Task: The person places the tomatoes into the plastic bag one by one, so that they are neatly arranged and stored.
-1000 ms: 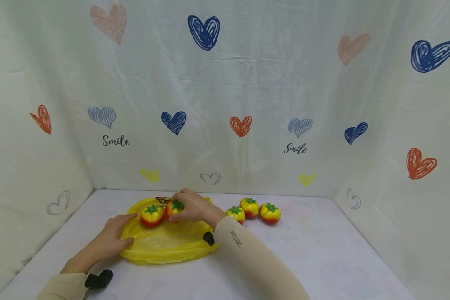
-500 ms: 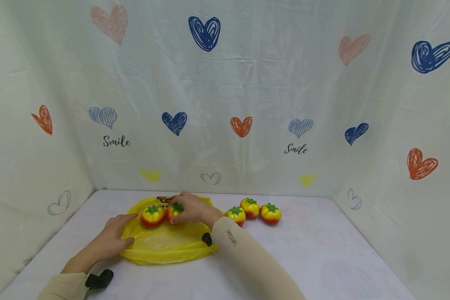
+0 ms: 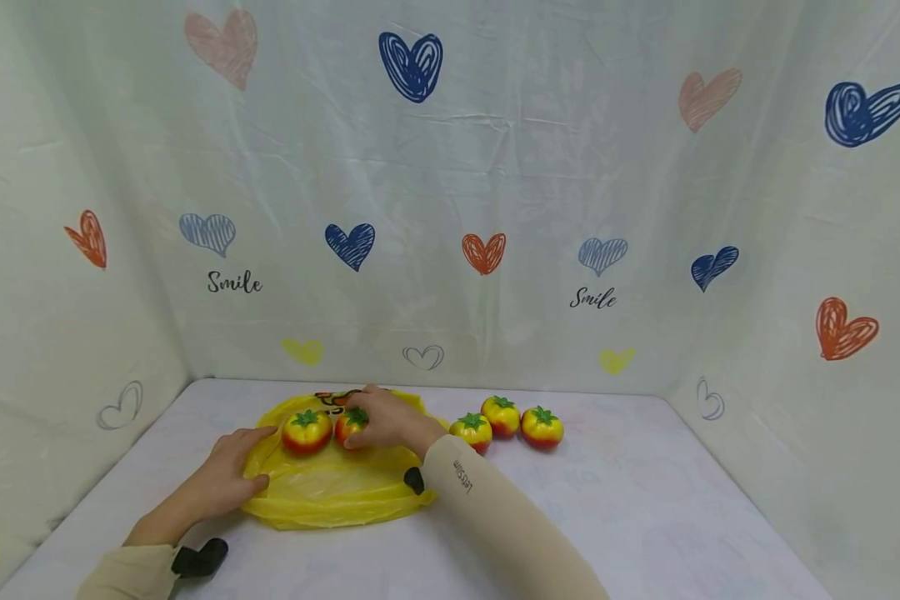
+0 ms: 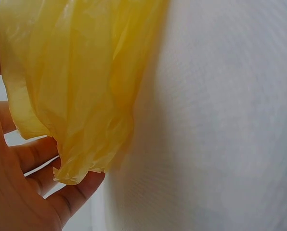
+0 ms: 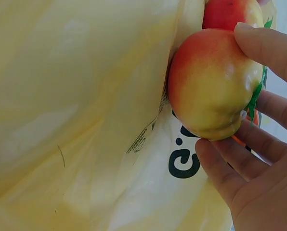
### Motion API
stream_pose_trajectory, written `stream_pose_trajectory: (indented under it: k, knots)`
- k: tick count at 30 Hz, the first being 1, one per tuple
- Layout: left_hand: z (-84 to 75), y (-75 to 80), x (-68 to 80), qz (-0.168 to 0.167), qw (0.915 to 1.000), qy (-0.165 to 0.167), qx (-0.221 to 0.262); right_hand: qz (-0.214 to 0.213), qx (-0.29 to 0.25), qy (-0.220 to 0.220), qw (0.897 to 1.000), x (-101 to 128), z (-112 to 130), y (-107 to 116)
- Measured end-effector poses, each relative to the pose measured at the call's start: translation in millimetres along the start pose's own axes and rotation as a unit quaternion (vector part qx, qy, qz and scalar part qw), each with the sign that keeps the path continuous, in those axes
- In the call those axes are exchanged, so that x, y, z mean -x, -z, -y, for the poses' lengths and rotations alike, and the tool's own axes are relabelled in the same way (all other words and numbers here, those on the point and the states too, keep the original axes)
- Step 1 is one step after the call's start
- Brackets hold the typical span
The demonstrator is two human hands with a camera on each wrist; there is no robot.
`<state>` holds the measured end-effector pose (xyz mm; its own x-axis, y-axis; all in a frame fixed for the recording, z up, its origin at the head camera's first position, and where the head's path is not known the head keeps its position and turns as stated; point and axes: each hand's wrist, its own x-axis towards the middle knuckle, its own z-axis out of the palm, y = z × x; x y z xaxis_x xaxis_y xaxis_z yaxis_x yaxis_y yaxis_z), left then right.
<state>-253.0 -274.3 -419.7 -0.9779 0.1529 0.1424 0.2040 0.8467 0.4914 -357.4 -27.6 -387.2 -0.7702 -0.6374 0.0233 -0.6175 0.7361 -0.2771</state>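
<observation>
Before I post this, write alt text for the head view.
A right hand holds a red-and-yellow fruit beside a second one, on or in a yellow bag whose left edge the left hand touches. Three more fruits sit to the right on a white table, before a heart-print sheet.

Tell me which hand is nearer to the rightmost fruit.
Right. The right hand holds another fruit at the yellow bag, left of the rightmost fruit; the left hand is farther left, at the bag's left edge.
</observation>
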Motion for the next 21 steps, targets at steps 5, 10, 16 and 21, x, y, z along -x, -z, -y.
stream_pose_trajectory:
  k: [5, 10, 16, 21]
  knots:
    - [1.1, -0.8, -0.6, -0.003, 1.0, -0.001, -0.003, -0.001, 0.003, -0.002, 1.0, -0.1, -0.2, -0.3]
    - [2.0, -1.9, -1.6, 0.001, 1.0, 0.009, -0.004, -0.001, 0.01, -0.005, 1.0, -1.0, -0.4, -0.8]
    - [2.3, -1.8, -2.0, 0.005, 0.9999, 0.015, 0.0, 0.003, 0.01, -0.007, 1.0, -1.0, -0.6, -1.1]
    - [1.3, -1.0, -1.2, 0.005, 0.9999, 0.014, 0.0, 0.005, 0.008, -0.01, 1.0, 0.2, 0.6, 0.4]
